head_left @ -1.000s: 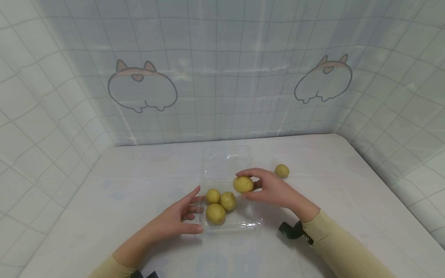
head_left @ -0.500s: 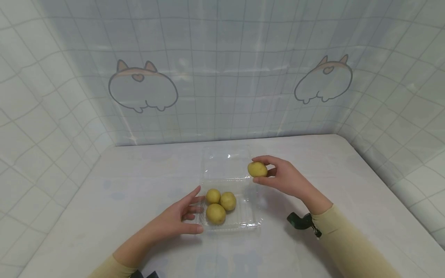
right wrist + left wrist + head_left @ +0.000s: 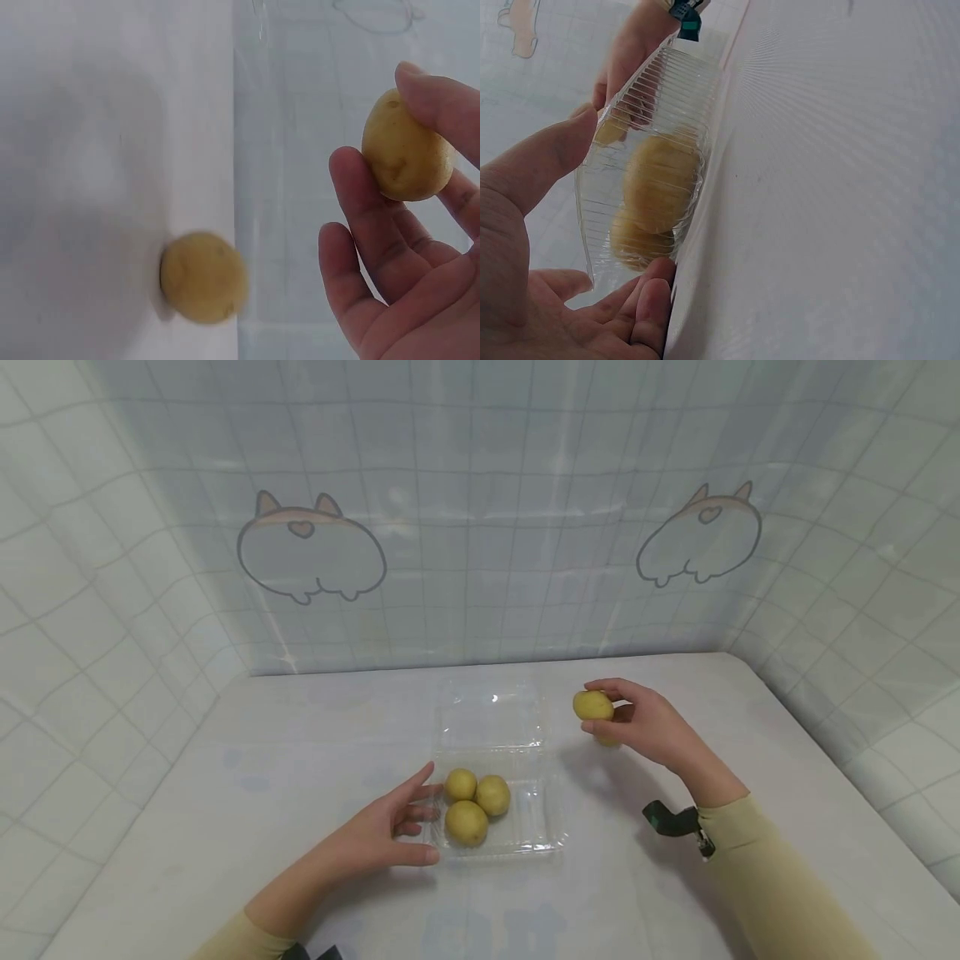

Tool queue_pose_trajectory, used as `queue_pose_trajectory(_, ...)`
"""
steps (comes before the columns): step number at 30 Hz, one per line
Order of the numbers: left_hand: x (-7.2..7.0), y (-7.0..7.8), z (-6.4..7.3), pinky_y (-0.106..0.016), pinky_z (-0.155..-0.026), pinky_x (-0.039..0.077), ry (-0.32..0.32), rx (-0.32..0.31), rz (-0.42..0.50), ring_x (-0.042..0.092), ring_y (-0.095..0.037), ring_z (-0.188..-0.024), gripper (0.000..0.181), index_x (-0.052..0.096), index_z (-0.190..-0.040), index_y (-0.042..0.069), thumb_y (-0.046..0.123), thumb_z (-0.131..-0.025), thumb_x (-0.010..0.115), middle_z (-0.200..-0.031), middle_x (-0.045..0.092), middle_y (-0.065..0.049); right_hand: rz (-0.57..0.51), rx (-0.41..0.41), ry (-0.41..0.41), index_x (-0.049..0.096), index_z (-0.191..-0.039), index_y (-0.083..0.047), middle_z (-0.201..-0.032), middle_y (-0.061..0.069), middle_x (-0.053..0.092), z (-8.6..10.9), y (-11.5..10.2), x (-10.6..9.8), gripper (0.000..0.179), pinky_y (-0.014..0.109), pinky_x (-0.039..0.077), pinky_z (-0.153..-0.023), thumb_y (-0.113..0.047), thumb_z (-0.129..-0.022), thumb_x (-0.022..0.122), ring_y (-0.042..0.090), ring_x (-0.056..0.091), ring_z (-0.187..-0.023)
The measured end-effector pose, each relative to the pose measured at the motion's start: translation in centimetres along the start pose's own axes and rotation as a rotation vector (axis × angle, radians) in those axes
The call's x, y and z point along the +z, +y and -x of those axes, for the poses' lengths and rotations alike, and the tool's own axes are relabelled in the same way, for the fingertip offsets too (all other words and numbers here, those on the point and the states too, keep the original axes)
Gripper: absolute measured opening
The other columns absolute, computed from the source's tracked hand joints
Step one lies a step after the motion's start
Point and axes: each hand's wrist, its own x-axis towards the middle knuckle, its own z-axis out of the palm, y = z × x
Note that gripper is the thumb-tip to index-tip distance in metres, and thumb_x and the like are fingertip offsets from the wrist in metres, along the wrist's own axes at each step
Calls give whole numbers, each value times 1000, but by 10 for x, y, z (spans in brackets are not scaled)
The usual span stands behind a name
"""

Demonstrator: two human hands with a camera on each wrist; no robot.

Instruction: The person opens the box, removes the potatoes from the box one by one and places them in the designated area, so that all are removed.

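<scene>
In the head view a clear plastic clamshell box (image 3: 536, 835) lies with its lid laid back. Three potatoes (image 3: 467, 823) sit in its left half. My left hand (image 3: 378, 831) is at the box's left side, thumb and fingers spread around the wall; the left wrist view shows the ribbed wall (image 3: 600, 217) between them. To the right of the lid, my right hand (image 3: 648, 722) pinches a potato (image 3: 593, 705) between thumb and fingers, raised above the table. A loose potato (image 3: 202, 277) rests on the table below it, mostly hidden by the hand in the head view.
The open lid (image 3: 491, 714) lies flat behind the box. A white cloth covers the table (image 3: 322, 735). Grid-patterned curtains (image 3: 480, 552) rise behind and on both sides. A dark strap mount (image 3: 675, 820) sits on the right wrist.
My right hand has carried its potato from over the box to the right and away from me, up to the loose potato. The left hand and the potatoes in the box have stayed put.
</scene>
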Motion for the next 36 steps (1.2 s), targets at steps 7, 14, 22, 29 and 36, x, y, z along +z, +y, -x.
queue_pose_trajectory(7,0,0,-1,-23,-100,43,1,-8,-6,50,-22,-130,107,9,-160,20,22,-82,83,-156,35,-3,60,38,37,56,-136,-24,-126,3,60,-2,13,-15,64,42,51,-87,-49,-81,79,24,64,-103)
queue_pose_trajectory(14,0,2,0,-24,-100,43,-1,-9,-3,49,-22,-131,107,9,-160,19,21,-83,82,-157,35,-4,80,102,58,54,-139,-21,-130,7,58,-2,25,-28,66,45,49,-90,-48,-84,77,27,61,-108)
queue_pose_trajectory(22,1,3,-1,-24,-100,43,4,-16,-5,49,-23,-131,107,10,-160,20,22,-83,82,-156,36,-4,108,173,93,49,-144,-16,-128,12,56,1,39,-46,75,45,45,-89,-53,-84,75,30,53,-114)
queue_pose_trajectory(29,1,2,-1,-24,-100,44,5,-6,-7,50,-22,-130,107,10,-160,20,22,-83,82,-156,36,-3,86,229,105,45,-145,-15,-133,17,52,3,58,-56,78,48,43,-93,-53,-84,75,34,50,-119)
queue_pose_trajectory(36,1,2,-1,-24,-100,43,3,-9,-5,49,-22,-131,107,9,-160,20,22,-83,82,-156,35,-3,123,259,121,44,-145,-12,-131,20,52,3,73,-63,77,52,43,-94,-49,-85,75,37,48,-120)
